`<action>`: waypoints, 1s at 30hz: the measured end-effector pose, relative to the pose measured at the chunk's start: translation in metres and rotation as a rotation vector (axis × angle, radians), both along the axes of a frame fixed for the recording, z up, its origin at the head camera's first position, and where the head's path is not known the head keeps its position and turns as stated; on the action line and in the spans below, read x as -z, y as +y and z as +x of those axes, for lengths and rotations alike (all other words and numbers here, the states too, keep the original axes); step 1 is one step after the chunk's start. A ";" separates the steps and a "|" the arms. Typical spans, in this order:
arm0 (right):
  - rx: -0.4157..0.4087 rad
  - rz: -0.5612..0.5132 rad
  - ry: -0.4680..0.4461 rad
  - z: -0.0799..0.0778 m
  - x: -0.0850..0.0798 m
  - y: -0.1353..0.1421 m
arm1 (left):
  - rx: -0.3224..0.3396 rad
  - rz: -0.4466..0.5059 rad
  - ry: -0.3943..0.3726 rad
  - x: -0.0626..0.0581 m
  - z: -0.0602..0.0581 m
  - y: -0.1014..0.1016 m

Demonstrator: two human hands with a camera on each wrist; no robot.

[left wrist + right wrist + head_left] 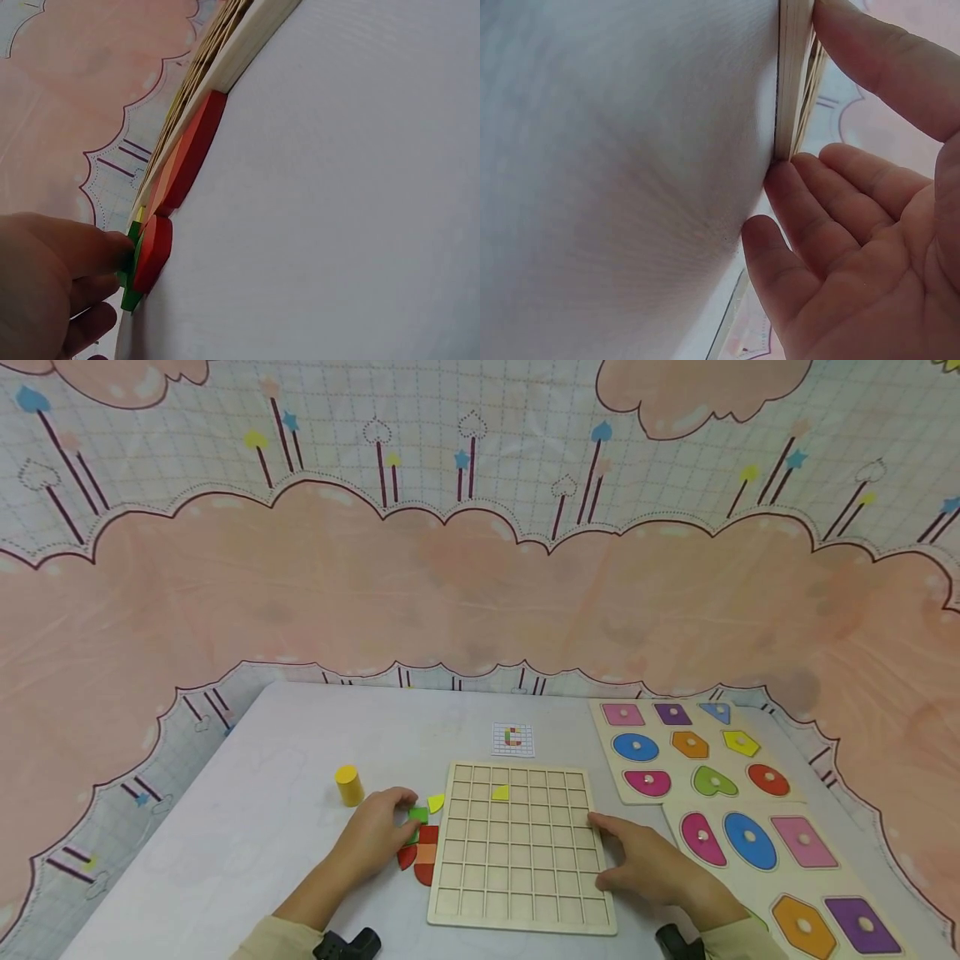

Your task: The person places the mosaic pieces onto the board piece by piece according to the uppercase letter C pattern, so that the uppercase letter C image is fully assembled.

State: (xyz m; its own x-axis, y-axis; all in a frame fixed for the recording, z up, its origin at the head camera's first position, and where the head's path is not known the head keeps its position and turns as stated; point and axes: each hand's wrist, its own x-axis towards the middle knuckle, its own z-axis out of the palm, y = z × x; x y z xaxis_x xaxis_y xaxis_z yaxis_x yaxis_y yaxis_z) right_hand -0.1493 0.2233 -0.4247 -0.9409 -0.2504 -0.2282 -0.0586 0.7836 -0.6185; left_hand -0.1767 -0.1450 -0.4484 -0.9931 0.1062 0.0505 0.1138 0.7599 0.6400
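My left hand (375, 828) is at a small cluster of coloured blocks beside the board's left edge. Its thumb touches a green block (129, 298), with the fingers apart from the thumb; another green block (418, 815) lies near the fingertips. Red rounded blocks (154, 246), an orange block (425, 855) and a yellow quarter-round block (436, 803) lie close by. Along the right edge of the wooden grid board (521, 927), my right hand (651, 862) rests its thumb and fingertips against the side, holding nothing. One yellow block (501, 792) sits in an upper cell of the grid.
A yellow cylinder (348, 786) stands left of the left hand. Behind the board lies a small pattern card (513, 739). Two knobbed shape puzzles, the far one (660, 767) and the near one (757, 893), fill the table's right side, close to my right forearm.
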 end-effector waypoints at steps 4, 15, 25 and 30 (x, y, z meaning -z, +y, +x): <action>-0.001 -0.002 0.000 0.000 0.000 0.000 | 0.015 0.008 -0.004 -0.001 0.001 0.000; -0.007 0.004 0.004 -0.001 0.001 0.001 | 0.147 -0.025 -0.016 -0.001 0.005 0.000; -0.012 -0.007 0.005 0.000 0.000 0.002 | 0.159 -0.043 -0.040 -0.002 0.006 0.000; -0.015 -0.013 0.003 0.000 0.000 0.002 | 0.165 -0.033 -0.038 -0.001 0.006 -0.001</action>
State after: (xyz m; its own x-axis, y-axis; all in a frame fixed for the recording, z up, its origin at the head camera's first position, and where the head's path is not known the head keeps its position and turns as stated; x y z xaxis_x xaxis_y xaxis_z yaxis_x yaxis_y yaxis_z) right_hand -0.1493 0.2253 -0.4244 -0.9377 -0.2677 -0.2216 -0.0725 0.7743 -0.6287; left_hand -0.1705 -0.1463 -0.4475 -0.9631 0.2690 0.0072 0.2151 0.7535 0.6213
